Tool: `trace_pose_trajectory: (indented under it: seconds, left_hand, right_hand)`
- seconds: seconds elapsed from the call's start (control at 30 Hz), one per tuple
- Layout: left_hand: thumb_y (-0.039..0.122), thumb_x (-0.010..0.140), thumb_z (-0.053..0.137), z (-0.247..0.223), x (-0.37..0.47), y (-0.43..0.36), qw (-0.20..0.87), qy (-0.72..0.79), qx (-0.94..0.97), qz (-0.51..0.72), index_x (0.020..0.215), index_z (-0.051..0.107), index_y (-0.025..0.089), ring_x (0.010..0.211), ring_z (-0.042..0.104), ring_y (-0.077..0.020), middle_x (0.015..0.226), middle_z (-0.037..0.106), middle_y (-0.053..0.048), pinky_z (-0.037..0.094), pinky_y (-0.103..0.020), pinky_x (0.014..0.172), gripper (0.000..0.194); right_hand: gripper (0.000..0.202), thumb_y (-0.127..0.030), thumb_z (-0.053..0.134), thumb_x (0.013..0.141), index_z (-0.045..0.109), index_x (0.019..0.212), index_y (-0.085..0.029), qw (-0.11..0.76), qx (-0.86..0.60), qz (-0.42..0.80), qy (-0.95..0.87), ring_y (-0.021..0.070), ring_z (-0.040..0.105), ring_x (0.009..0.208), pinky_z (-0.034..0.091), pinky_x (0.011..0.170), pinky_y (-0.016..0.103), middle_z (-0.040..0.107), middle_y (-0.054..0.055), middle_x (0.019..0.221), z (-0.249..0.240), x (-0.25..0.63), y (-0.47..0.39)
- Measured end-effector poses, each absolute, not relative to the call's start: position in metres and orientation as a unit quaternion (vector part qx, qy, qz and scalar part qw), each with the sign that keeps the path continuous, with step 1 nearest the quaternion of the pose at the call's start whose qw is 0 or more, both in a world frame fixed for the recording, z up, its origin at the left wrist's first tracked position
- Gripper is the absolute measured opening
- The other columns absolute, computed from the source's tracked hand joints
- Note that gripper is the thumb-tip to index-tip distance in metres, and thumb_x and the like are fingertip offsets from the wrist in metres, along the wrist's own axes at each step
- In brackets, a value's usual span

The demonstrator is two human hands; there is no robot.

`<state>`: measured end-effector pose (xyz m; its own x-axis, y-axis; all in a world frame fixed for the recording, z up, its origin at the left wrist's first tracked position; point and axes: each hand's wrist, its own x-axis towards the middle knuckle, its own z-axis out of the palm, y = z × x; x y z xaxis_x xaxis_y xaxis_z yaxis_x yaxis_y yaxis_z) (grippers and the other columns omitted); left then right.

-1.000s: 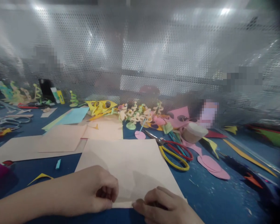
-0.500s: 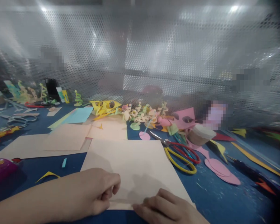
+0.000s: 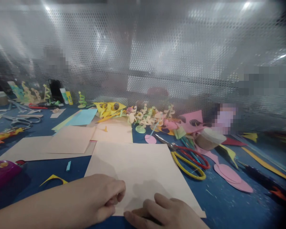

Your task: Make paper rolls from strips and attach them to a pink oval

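while the purple case (image 3: 6,175) and yellow scrap (image 3: 53,178) lie leftward, apparently clear of the work, the left hand (image 3: 103,197) curls with its thumb at the near edge of the pale sheet (image 3: 133,165), seemingly steadying it flat on the blue table (image 3: 225,208), though i cannot tell whether it pinches the paper. just beside it, the right hand (image 3: 166,210) sets bent fingers along that edge, likely pressing it down, its grip too hidden to tell; farther right, the scissors (image 3: 189,175) lie handles nearest, perhaps for easy reach, near pink discs (image 3: 231,178).
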<state>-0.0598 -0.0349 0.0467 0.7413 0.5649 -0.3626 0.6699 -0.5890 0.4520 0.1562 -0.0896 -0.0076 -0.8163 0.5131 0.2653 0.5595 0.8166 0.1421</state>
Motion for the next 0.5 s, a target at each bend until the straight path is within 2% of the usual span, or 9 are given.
trace_pose_trajectory:
  seconds: [0.13, 0.37, 0.5]
  left_hand:
    - [0.015, 0.071, 0.048, 0.051, -0.064, -0.030, 0.308, 0.339, 0.883, -0.098, 0.073, 0.045, 0.023, 0.059, 0.047, -0.0101, 0.069, 0.054, 0.006, 0.029, -0.018, 0.048, 0.008]
    - [0.014, 0.068, 0.054, 0.051, -0.069, -0.025, 0.347, 0.325, 0.875, -0.090, 0.070, 0.048, 0.021, 0.056, 0.045, -0.0078, 0.063, 0.048, 0.008, 0.028, -0.016, 0.046, 0.010]
    - [0.008, 0.064, 0.056, 0.051, -0.074, -0.020, 0.374, 0.320, 0.864, -0.102, 0.070, 0.053, 0.020, 0.054, 0.045, -0.0072, 0.060, 0.047, 0.008, 0.030, -0.014, 0.045, 0.013]
  right_hand:
    - [0.026, -0.033, 0.035, 0.091, 0.046, 0.113, -0.026, 0.116, -0.289, -0.112, -0.944, 0.0122, 0.051, 0.054, 0.033, 0.038, 0.025, 0.064, -0.005, 0.080, -0.008, 0.152, -0.088]
    - [0.019, -0.028, 0.038, 0.091, 0.052, 0.104, -0.026, 0.194, -0.257, -0.139, -0.937, 0.0104, 0.050, 0.052, 0.029, 0.044, 0.027, 0.063, -0.008, 0.070, -0.019, 0.136, -0.080]
    - [0.014, -0.026, 0.043, 0.089, 0.051, 0.101, -0.024, 0.188, -0.251, -0.145, -0.939, 0.0092, 0.051, 0.049, 0.026, 0.043, 0.026, 0.061, -0.008, 0.066, -0.020, 0.131, -0.076]
